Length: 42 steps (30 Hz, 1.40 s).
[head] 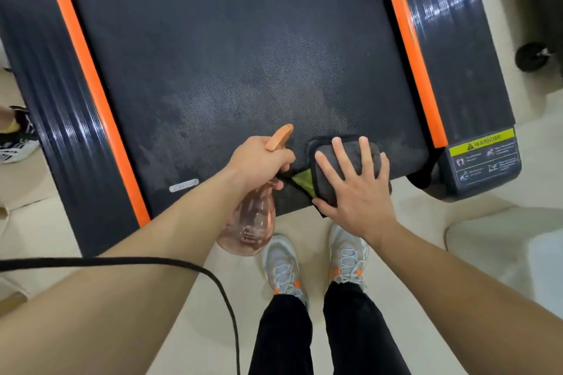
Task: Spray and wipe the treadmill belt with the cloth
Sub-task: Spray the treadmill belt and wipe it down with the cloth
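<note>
1. A black cable (122, 260) crosses the left forearm.
2. The left hand (259, 161) is clenched around the neck of a clear pink spray bottle (249, 222). Its orange nozzle points up the belt, and its body hangs past the belt's near end.
3. The dark treadmill belt (228, 55) runs between two orange strips (88, 76) and shows pale, damp-looking patches towards its near end.
4. The cloth (324, 187), folded dark grey with a yellow-green corner showing, lies on the belt's near edge, right of centre, just beside the bottle.
5. The right hand (359, 195) lies flat on the cloth, fingers straight and spread, grasping nothing.
6. A yellow warning label (483, 158) sits on the treadmill's right rear corner.
</note>
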{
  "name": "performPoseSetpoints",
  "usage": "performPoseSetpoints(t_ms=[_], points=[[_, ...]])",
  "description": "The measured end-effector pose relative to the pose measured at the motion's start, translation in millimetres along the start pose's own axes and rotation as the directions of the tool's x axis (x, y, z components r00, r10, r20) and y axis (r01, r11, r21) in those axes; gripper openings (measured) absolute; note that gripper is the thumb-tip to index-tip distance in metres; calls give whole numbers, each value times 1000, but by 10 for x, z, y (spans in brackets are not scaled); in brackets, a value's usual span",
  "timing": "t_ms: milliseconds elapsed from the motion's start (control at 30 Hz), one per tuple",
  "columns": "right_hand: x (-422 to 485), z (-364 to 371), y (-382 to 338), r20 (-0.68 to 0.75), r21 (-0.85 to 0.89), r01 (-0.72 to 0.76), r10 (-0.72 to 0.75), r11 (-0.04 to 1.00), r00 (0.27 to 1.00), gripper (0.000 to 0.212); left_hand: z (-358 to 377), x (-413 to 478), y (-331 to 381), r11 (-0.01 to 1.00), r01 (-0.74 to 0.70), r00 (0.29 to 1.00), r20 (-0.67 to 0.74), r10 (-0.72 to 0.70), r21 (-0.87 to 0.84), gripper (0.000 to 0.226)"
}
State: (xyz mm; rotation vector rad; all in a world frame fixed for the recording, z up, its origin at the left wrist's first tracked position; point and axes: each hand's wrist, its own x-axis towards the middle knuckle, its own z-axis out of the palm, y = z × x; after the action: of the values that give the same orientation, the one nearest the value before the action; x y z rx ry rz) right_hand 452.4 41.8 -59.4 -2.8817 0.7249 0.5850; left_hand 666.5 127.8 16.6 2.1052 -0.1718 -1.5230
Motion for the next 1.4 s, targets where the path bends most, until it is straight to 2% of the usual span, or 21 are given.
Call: performPoseSetpoints(t_ms=[67,167,333,467,533,600,667,800,867,933,1033,1100,1133,1200,1300,1400], points=[[13,-19,1,17,-13,-2,2,1000,1000,95,9,43,43,999,18,999,-30,-16,37,20],[-3,-17,7,10,3,-6,6,1000,1000,98,15,103,83,998,39,997,-75,-35,51,23],[-162,82,-43,8,2,0,0,1000,1000,102,-37,123,87,997,59,998,-6,-60,-42,13],[-78,72,71,-35,-27,114,-114,993,993,90,-121,124,50,998,39,999,-15,-40,-52,23],[87,5,147,-58,-39,186,-188,982,980,83,-193,145,29,995,34,999,-38,-38,-91,15],[438,-137,189,-107,-7,126,-126,992,986,74,-271,185,9,993,25,995,-90,-36,-116,12],[1066,-354,210,-127,45,35,-29,998,992,69,-343,233,-23,993,10,991,-134,-26,-119,18],[2298,-831,197,-101,155,-123,140,980,985,68,-475,343,-42,992,-33,989,-150,14,-123,23],[2385,-845,93,-113,155,-166,185,974,976,71,-529,394,-43,991,-47,987,-159,27,-127,24],[1955,-701,-82,-153,101,-106,121,989,981,77,-576,419,-23,989,-54,984,-175,29,-141,22],[962,-321,-207,-138,-1,184,-183,983,973,86,-629,374,19,992,-46,984,-177,25,-118,21],[863,-248,-46,-81,-49,314,-317,948,945,87,-628,337,12,993,-32,988,-155,15,-111,21],[1005,-275,29,-72,-52,320,-323,946,944,85,-622,325,-5,994,-27,990,-142,11,-108,20],[1399,-390,74,-89,-23,241,-242,970,966,81,-599,311,-56,994,-5,992,-128,-9,-105,20],[1862,-572,-19,-100,64,34,-27,997,995,75,-542,293,-141,992,14,990,-141,-31,-125,25],[1754,-536,-101,-100,34,6,-3,999,995,75,-439,235,-191,989,29,989,-136,-49,-146,25]])
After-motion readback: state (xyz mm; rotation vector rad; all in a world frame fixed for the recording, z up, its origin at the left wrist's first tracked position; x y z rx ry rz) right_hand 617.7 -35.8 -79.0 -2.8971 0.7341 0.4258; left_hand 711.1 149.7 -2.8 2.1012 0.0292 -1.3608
